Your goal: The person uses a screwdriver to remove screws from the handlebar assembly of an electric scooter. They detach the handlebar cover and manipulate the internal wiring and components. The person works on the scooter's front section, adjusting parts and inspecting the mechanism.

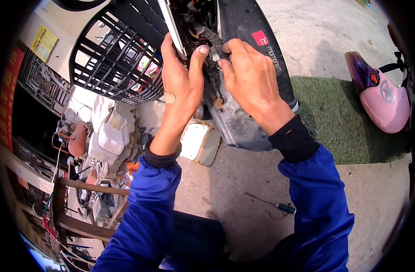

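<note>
In front of me is the opened front of a scooter, with wiring and a black corrugated cable sleeve exposed. My right hand is closed on this sleeve, pinching it between thumb and bent fingers. My left hand lies along a white-edged panel, its thumb raised and its other fingers curled behind the edge, mostly hidden. A small plaster sticks to that wrist. Below both hands, a rusty bolt sits on the dusty grey footboard. A black body panel stands beyond my right hand.
A black basket is at the left. On the concrete lie a screwdriver and a whitish block. Right of the scooter, a pink plastic panel stands by a green mat. Wooden bars and piled sacks fill the left.
</note>
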`<state>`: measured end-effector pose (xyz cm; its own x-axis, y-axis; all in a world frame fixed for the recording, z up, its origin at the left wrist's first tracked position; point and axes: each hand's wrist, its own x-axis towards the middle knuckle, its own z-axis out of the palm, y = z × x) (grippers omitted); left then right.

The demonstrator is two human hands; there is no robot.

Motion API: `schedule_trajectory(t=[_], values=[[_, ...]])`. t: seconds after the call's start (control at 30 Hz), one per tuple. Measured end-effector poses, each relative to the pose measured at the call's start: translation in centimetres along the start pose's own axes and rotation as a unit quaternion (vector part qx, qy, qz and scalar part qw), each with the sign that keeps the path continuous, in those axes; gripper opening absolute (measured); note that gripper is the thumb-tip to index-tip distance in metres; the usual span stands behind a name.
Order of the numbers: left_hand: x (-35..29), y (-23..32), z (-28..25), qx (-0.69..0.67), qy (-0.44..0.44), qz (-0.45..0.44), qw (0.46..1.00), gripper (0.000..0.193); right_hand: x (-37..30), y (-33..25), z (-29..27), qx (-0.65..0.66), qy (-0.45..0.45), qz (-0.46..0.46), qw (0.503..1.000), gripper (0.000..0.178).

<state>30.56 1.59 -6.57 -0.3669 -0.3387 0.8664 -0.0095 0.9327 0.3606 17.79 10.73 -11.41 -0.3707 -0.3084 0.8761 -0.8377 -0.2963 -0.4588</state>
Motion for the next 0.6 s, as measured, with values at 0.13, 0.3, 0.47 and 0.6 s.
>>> schedule_trajectory(t=[0.13,0.3,0.47,0.6], values=[[-3.3,3.2,-2.3,0.264,-0.09,0.059,0.959,0.076,0.1,0.3,-0.1,0.013,0.004,0.003,1.0,0.019],[-5.0,5.1,-4.0,0.356,-0.178,0.03,0.917,0.052,0.3,0.2,-0.3,0.042,0.017,0.013,0.999,0.024],[-5.1,5.3,-3.4,0.367,-0.198,-0.002,0.909,0.055,0.2,-0.1,-0.3,0.056,-0.011,0.034,0.998,0.024],[-4.5,3.4,-2.8,0.305,-0.165,-0.015,0.938,0.046,0.2,-0.2,-0.3,0.066,-0.004,0.038,0.997,0.023]])
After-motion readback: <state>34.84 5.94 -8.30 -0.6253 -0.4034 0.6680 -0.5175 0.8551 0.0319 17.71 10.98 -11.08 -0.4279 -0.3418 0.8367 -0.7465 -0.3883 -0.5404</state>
